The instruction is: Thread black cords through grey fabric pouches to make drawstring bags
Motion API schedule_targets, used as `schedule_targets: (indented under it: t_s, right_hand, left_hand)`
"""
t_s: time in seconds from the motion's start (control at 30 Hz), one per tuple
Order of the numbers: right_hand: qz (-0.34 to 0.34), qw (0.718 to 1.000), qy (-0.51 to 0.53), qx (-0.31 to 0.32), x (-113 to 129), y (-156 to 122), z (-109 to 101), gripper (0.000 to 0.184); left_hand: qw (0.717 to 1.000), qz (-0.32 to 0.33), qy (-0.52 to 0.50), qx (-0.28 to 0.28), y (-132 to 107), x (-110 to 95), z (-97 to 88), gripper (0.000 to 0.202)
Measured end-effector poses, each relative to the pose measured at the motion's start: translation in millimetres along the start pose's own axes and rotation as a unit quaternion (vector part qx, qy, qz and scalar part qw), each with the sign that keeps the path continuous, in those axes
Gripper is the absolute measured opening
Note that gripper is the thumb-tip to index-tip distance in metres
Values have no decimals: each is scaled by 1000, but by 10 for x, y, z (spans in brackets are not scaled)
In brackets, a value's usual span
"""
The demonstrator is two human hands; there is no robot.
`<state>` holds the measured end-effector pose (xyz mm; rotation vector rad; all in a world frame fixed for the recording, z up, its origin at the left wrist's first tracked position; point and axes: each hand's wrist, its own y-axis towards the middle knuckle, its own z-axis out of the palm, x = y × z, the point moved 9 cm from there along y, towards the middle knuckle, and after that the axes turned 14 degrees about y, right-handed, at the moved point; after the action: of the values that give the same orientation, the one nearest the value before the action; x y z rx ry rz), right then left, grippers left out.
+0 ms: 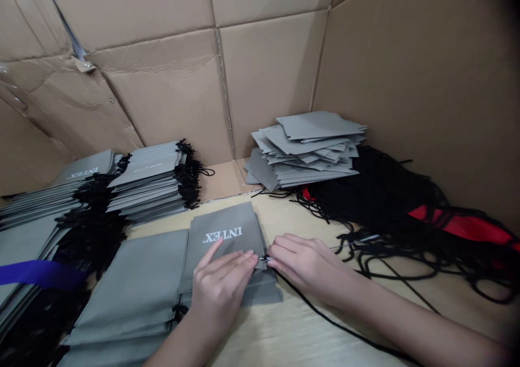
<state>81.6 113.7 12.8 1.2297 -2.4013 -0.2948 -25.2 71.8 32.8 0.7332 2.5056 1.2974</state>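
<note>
My left grip (219, 294) presses flat on the grey INTEX bag (239, 218) while my right grip (306, 264) pinches the black cord (320, 321) close at its metal tip (265, 258).

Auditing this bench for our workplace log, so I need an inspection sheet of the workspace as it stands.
surface: light wood bench top, partly covered by stacks.
job's things: grey INTEX-printed bag under the hands, lying on more grey bags; stacked bags behind, with black cords at their ends; pile of grey fabric pieces at the back.
clutter: heap of black cords with red fabric at right; purple strip at left.
hands: left hand flat on the bag; right hand with fingertips at a small metal piece, a black cord trailing from it across the bench.
cables: nothing seen.
surroundings: cardboard walls behind and to the right; shiny tape strip upper left.
</note>
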Motion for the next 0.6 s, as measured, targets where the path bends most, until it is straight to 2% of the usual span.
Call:
schedule_targets:
  t_s: [0.2, 0.33, 0.47, 0.6]
  right_hand:
    - [-14, 1000, 22, 9, 17, -10, 48, 24]
    - [-5, 999, 51, 18, -30, -5, 115, 22]
    - [14, 997, 69, 19, -79, 1, 54, 21]
    - [3, 1000, 21, 13, -76, -13, -34, 24]
  left_hand:
    - [999, 37, 13, 7, -10, -79, 18, 18]
    - [999, 28, 21, 35, 8, -85, 84, 14]
    - [999, 11, 15, 38, 18, -40, 81, 14]
    - [1000, -1, 10, 21, -4, 27, 45, 12]
